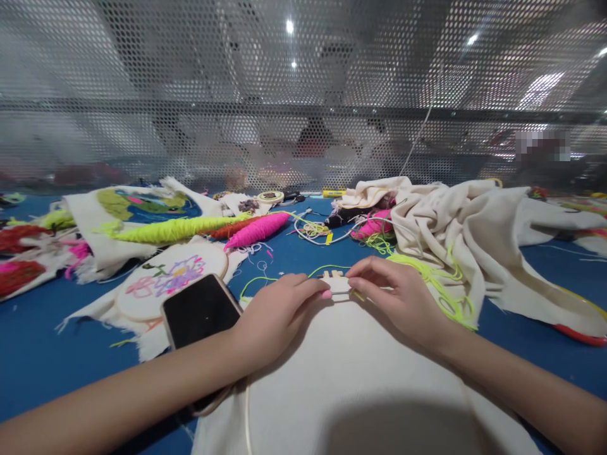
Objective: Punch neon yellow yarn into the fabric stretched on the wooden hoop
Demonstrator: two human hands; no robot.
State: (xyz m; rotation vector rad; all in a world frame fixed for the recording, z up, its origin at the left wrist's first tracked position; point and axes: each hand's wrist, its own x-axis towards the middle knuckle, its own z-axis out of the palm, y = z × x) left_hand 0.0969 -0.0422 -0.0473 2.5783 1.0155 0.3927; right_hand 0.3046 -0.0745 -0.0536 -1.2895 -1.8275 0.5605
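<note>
A large embroidery hoop (247, 404) with plain cream cloth (341, 373) stretched over it lies in front of me on the blue table. Its wooden clasp (337, 282) sits at the far edge of the hoop. My left hand (277, 309) is closed, its fingertips pinching the clasp from the left. My right hand (398, 294) is closed too and pinches the clasp from the right. Neon yellow-green thread (441, 291) trails away beside my right hand.
A black phone (199, 309) lies by my left wrist, partly on a smaller hoop with a flower design (165, 281). Yarn skeins in yellow-green (175, 229) and pink (258, 229) lie further back. Crumpled cream cloth (474, 221) fills the right. A perforated metal screen (303, 95) stands behind.
</note>
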